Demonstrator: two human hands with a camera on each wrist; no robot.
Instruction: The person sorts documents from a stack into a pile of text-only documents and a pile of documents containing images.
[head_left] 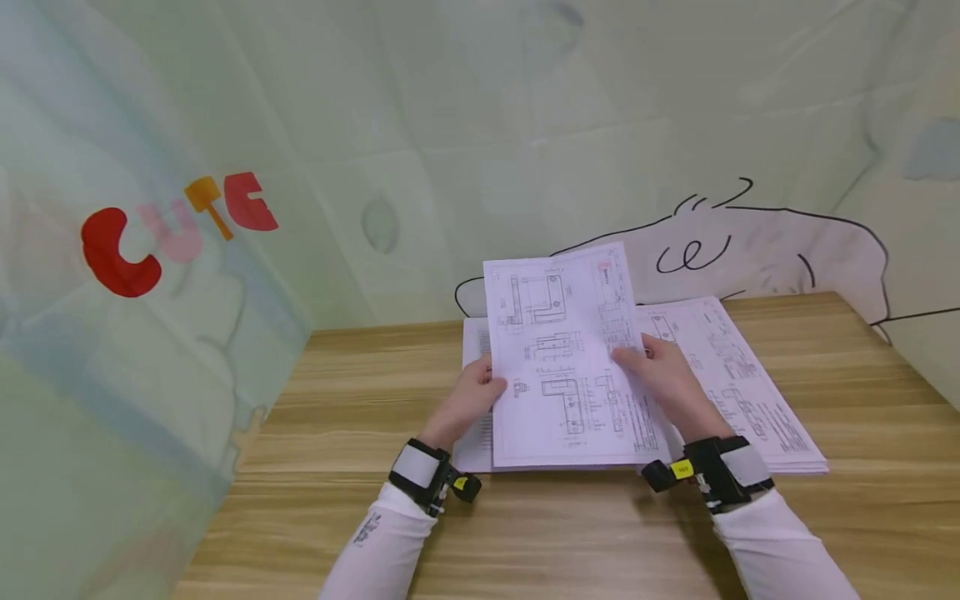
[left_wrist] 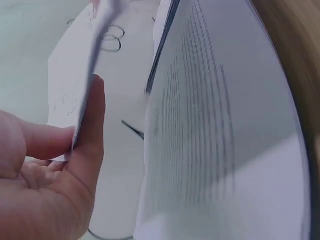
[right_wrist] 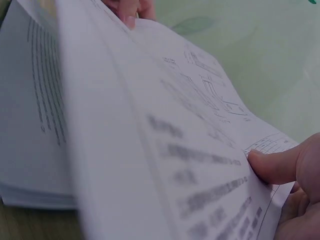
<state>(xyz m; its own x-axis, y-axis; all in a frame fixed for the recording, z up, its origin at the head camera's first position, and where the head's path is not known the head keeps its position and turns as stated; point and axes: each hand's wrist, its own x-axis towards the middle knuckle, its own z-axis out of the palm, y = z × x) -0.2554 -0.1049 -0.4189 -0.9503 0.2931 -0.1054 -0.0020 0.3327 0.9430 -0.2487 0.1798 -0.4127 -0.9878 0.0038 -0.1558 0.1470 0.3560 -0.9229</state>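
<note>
Both hands hold up a sheet of paper (head_left: pixel 562 350) printed with technical drawings, tilted above the table. My left hand (head_left: pixel 468 396) pinches its left edge between thumb and fingers; the left wrist view shows the thumb (left_wrist: pixel 47 140) on the printed face and fingers behind. On the opposite edge, my right hand (head_left: pixel 671 383) pinches the paper, its thumb (right_wrist: pixel 275 165) pressed on the print. Behind and below the held sheet lies a stack of drawing sheets (head_left: pixel 757 392) on the right. To the left, a stack with lines of text (left_wrist: pixel 195 115) shows partly, mostly hidden by the held sheet.
The wood-grain table (head_left: pixel 337 400) extends to both sides of the papers. A pale fabric backdrop (head_left: pixel 420 167) with cartoon drawings and coloured letters rises behind and left of it. Each wrist wears a strapped camera, the left one (head_left: pixel 465 486) near the table's papers.
</note>
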